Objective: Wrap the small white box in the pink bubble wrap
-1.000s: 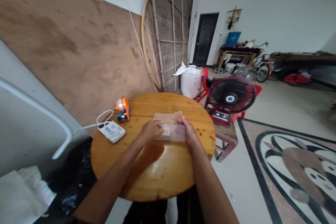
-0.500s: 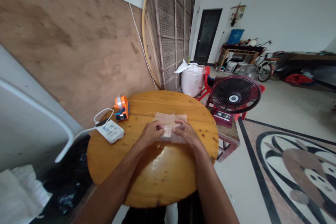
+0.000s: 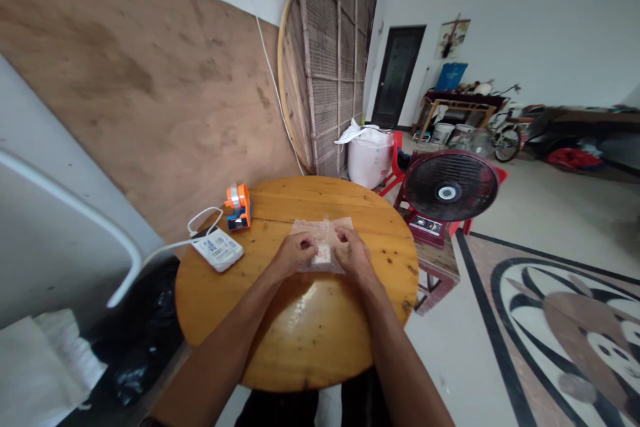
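Curled fingers (image 3: 309,250) of the left hand (image 3: 294,259) and right hand (image 3: 354,257) hide the near half of the thin pinkish translucent sheet (image 3: 320,227); their grip cannot be told. Left of the fingers, print on the flat white pack (image 3: 219,248) is unreadably small.

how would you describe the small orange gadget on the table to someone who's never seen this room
Find the round wooden table beside the big plywood board. At its far left edge, next to a flat white power bank, stands the small orange gadget. It is the only bright orange thing there, with a blue base, unlike the pale pinkish sheet mid-table.
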